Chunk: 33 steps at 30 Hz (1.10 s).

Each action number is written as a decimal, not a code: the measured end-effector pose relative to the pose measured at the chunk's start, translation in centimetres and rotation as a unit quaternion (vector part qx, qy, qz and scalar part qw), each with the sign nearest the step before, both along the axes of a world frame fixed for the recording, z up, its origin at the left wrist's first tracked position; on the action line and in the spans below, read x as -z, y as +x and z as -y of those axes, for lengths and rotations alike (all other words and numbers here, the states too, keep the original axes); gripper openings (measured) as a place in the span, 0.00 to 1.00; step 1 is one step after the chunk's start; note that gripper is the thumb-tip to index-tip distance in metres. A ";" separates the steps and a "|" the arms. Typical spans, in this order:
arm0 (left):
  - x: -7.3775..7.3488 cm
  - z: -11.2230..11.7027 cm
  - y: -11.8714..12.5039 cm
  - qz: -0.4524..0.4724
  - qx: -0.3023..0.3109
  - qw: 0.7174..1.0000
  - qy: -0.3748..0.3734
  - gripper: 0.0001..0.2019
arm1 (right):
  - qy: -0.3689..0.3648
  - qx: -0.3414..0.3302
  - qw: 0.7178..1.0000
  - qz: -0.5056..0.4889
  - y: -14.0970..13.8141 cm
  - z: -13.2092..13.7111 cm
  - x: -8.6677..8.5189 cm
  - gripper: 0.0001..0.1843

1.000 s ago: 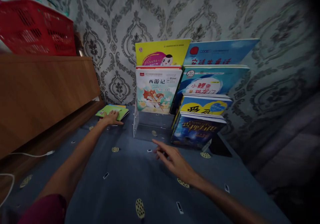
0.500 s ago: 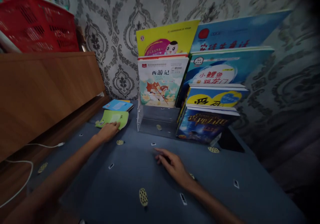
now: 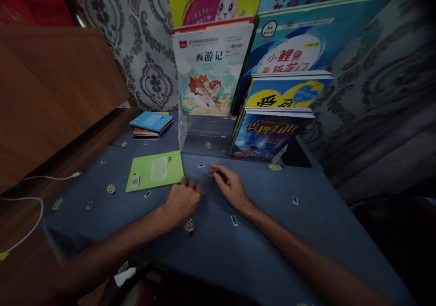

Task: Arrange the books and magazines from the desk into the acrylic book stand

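A thin green book [image 3: 155,172] lies flat on the blue patterned cloth [image 3: 211,242]. My left hand [image 3: 182,200] sits knuckles-up at its near right corner, fingers curled closed against the edge. My right hand [image 3: 230,185] rests on the cloth just to the right, fingers stretched forward and holding nothing. In front of both hands stands a clear acrylic book stand [image 3: 204,135]. Its front left slot is empty, and picture books fill it behind and to the right, among them a white-covered book [image 3: 209,69] and a dark blue book [image 3: 269,135].
A small stack of books with a blue book [image 3: 151,121] on top lies at the back left. A wooden panel [image 3: 51,92] rises on the left, with a white cable [image 3: 30,197] along its base. Patterned wallpaper [image 3: 143,47] backs the stand. The cloth's near edge drops off below my arms.
My left hand has drawn the green book off the stack and towards me across the cloth. The right hand pulled back slightly. The view has moved closer and lower.
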<state>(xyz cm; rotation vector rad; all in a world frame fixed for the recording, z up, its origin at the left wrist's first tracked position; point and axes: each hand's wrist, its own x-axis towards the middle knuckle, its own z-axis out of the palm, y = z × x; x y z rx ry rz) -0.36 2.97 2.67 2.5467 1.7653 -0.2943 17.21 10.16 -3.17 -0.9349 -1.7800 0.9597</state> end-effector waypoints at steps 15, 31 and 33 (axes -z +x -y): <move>3.3 -3.8 -15.7 0.055 -0.171 0.974 0.139 0.23 | 0.107 -0.076 0.987 0.088 0.2 0.8 -0.9 0.17; 4.5 -3.7 -7.4 0.166 -0.037 0.978 0.124 0.24 | 0.303 -0.193 0.893 0.269 -0.8 3.6 -1.5 0.18; 4.7 -1.5 -10.7 0.160 -0.102 0.968 0.166 0.24 | 0.293 -0.195 0.893 0.282 -0.8 3.6 -1.4 0.19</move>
